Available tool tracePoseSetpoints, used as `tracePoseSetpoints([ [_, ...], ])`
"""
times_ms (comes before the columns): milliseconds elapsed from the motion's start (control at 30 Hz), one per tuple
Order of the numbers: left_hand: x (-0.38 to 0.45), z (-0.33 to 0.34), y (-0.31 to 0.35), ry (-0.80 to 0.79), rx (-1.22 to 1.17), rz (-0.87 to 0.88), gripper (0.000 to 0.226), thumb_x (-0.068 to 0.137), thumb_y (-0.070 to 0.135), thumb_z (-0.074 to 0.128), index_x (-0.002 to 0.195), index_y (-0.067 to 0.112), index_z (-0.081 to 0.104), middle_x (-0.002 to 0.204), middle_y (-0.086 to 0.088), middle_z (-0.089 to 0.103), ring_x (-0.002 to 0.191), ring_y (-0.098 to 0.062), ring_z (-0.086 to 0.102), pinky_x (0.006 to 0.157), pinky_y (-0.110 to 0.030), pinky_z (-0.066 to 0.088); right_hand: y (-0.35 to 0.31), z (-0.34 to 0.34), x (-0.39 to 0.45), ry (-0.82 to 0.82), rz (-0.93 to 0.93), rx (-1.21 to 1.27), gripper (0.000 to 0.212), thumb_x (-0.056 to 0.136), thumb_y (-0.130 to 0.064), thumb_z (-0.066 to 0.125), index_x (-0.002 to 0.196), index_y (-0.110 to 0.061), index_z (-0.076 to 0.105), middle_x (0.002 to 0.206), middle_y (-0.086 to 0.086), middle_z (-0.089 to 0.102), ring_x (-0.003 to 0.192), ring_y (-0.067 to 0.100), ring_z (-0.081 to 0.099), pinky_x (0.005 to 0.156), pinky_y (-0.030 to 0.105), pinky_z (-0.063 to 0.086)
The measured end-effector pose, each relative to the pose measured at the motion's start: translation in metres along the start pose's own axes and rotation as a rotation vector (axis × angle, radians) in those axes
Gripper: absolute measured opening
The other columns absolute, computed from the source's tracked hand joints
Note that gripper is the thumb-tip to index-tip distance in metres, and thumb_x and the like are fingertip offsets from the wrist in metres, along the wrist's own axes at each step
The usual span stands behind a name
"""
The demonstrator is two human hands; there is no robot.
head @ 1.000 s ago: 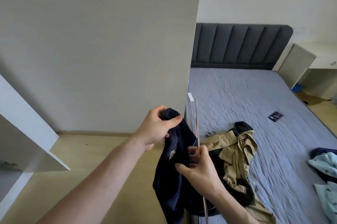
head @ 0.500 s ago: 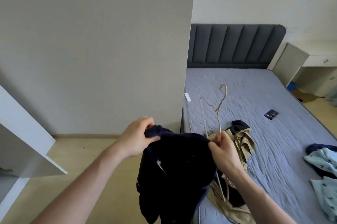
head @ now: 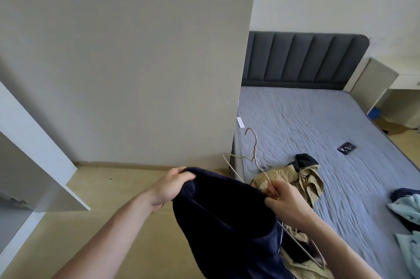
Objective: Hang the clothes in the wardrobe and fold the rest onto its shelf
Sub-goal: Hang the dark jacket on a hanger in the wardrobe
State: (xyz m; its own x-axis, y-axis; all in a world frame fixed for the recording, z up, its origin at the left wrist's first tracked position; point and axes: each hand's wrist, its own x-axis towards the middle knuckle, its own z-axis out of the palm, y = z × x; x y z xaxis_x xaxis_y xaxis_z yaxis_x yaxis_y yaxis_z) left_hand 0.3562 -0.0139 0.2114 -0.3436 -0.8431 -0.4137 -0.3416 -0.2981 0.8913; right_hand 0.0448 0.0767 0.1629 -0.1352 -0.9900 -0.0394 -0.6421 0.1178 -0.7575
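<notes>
1. The dark blue garment (head: 227,222) hangs down in front of the person, right up close. Its top edge is stretched wide between the two hands.
2. The left hand (head: 169,190) has its fingers curled tight round the left end of that edge.
3. The right hand (head: 284,199) pinches the right end of the edge. It also holds the thin hanger (head: 254,153) there.
4. The hanger's hook points up, and its lower end pokes out below the right hand.
5. I think the job now is to get the hanger inside the garment. It would help to keep the opening wide and slide one hanger arm in first.
6. Farther off on the bed (head: 318,124) lie a tan garment (head: 304,176) and some light blue clothes (head: 406,208).
</notes>
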Motion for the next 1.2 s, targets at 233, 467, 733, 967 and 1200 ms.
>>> tracePoseSetpoints([
  [233, 0.012, 0.004, 0.009, 0.231, -0.199, 0.014, 0.027, 0.101, 0.021, 0.056, 0.105, -0.003, 0.068, 0.085, -0.009, 0.072, 0.077, -0.022, 0.069, 0.07, -0.031, 0.05, -0.016, -0.018, -0.02, -0.036, -0.056, 0.078, 0.051, 0.093, -0.062, 0.053, 0.064, -0.021, 0.058, 0.063, -0.001, 0.067, 0.056, 0.01, 0.064, 0.057, 0.017, 0.047],
  [467, 0.027, -0.009, -0.019, 0.36, -0.115, -0.024, 0.02, 0.093, 0.026, 0.067, 0.095, 0.007, 0.073, 0.095, -0.017, 0.076, 0.091, -0.033, 0.072, 0.075, -0.033, 0.051, -0.043, -0.039, -0.04, -0.14, -0.147, -0.042, 0.034, 0.107, -0.044, 0.046, 0.088, -0.032, 0.072, 0.066, -0.004, 0.063, 0.054, 0.004, 0.052, 0.056, 0.014, 0.039],
  [733, 0.031, -0.037, -0.043, 0.495, 0.036, -0.041, 0.019, 0.086, 0.033, 0.074, 0.081, 0.015, 0.07, 0.072, 0.004, 0.069, 0.073, -0.021, 0.065, 0.065, -0.03, 0.047, -0.072, -0.048, -0.047, -0.192, -0.168, -0.027, 0.036, 0.101, -0.059, 0.043, 0.096, -0.046, 0.076, 0.05, -0.009, 0.033, 0.045, 0.006, 0.032, 0.048, 0.012, 0.033],
  [967, 0.032, -0.052, -0.05, 0.538, 0.146, -0.006, 0.023, 0.084, 0.035, 0.079, 0.083, 0.015, 0.069, 0.082, 0.001, 0.074, 0.084, -0.021, 0.069, 0.074, -0.034, 0.049, -0.076, -0.035, -0.041, -0.194, -0.184, -0.071, 0.04, 0.101, -0.065, 0.041, 0.091, -0.046, 0.076, 0.054, -0.005, 0.042, 0.048, 0.004, 0.037, 0.054, 0.016, 0.037],
  [1200, 0.034, -0.055, -0.042, 0.552, 0.214, 0.104, 0.032, 0.079, 0.035, 0.084, 0.078, 0.007, 0.069, 0.076, -0.006, 0.072, 0.067, -0.017, 0.062, 0.065, -0.03, 0.046, -0.075, -0.035, -0.042, -0.171, -0.171, -0.059, 0.037, 0.101, -0.062, 0.045, 0.091, -0.044, 0.076, 0.064, 0.007, 0.062, 0.051, 0.019, 0.05, 0.053, 0.031, 0.04],
])
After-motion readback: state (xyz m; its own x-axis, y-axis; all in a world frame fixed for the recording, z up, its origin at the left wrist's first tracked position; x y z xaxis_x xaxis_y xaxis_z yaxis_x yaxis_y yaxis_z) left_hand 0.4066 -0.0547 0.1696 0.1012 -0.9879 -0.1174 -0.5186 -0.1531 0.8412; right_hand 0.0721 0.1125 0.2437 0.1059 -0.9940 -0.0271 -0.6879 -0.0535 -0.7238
